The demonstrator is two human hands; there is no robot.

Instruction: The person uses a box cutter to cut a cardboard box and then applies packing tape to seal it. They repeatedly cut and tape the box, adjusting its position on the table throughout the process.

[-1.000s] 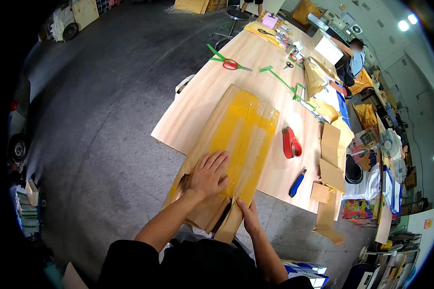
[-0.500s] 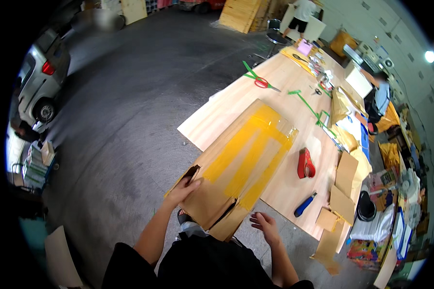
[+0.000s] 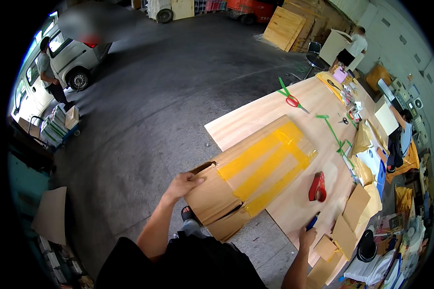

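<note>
A long, flat cardboard box [image 3: 258, 176], banded with yellow tape, lies on the wooden table [image 3: 246, 125] with its near end jutting past the edge. That end has torn or cut openings at the left and near sides. My left hand [image 3: 184, 185] grips its left near edge, thumb on top and fingers partly hidden. To the right, my right hand [image 3: 307, 237] is closed round a blue utility knife [image 3: 312, 221] at the table's near part. A red tape dispenser [image 3: 317, 188] stands between the box and some cardboard scraps [image 3: 345, 233].
Red-handled scissors [image 3: 292, 101] and green strapping [image 3: 332, 130] lie farther up the table. Brown paper packaging [image 3: 366, 142] lines its right side. A black stool [image 3: 315, 58] stands at the far end. People are by the van [image 3: 82, 58] and around the table.
My right hand has moved right from beside the box and taken hold of the utility knife. My left hand still holds the box edge. The view has shifted.
</note>
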